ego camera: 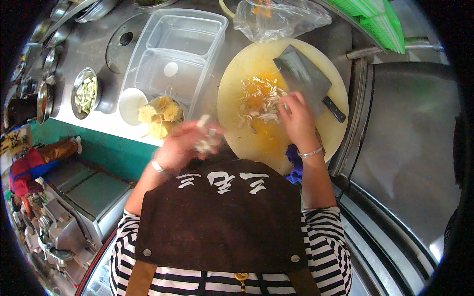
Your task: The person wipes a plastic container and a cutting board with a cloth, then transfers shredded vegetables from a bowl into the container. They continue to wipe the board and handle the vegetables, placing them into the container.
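Note:
Blurred by motion, my left hand (185,138) holds several pale, chopped food pieces (205,142) above the counter's front edge, left of the round cutting board (233,137). My right hand (299,120) is over the board, its fingertips bent down at a scattered pile of pale shredded food (261,98). Whether those fingers grip any shreds is hidden. A cleaver (301,74) lies flat on the board beyond my right hand, its black handle pointing right. Close to my left hand, yellow rough-textured clumps (163,113) sit beside a white round container (132,106).
A clear plastic bin (218,40) with inner trays stands behind the clumps. Left of it are a glass lid (122,55) and a steel bowl of cut pale-green vegetables (86,94). A plastic bag (281,18) touches the board's far edge. A blue cloth (294,166) lies near my right forearm.

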